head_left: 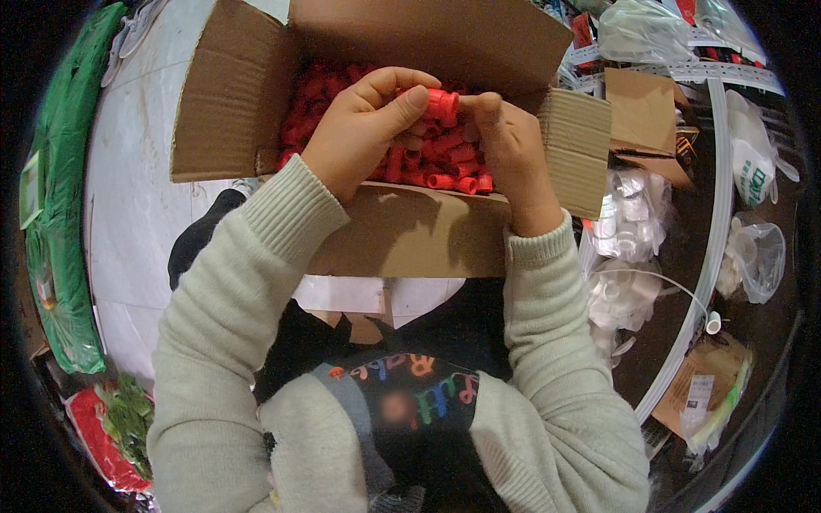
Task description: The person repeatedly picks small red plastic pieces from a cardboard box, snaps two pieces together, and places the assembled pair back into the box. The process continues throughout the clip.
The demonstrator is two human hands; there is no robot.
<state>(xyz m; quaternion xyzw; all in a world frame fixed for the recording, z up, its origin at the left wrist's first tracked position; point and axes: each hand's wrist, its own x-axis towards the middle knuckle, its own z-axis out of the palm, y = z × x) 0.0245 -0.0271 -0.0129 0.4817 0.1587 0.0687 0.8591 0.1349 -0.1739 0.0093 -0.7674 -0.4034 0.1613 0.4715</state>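
My left hand (360, 128) is closed on a red plastic pipe fitting (441, 105), gripping it between thumb and fingers above an open cardboard box (419, 231). Close against the fitting's right end is my right hand (516, 145), its thumb and forefinger pressed together and the other fingers curled. Anything between those fingertips is too small or hidden to make out. Below both hands lies a heap of similar red fittings (440, 162) inside the box, partly covered by my hands.
The box's flaps stand out, including a left flap (227, 90) and a right flap (575, 150). Further right are bags of white fittings (631, 214), a small carton (641, 115) and a long white strip (714, 205). A green wrapped bundle (68, 197) lies far left.
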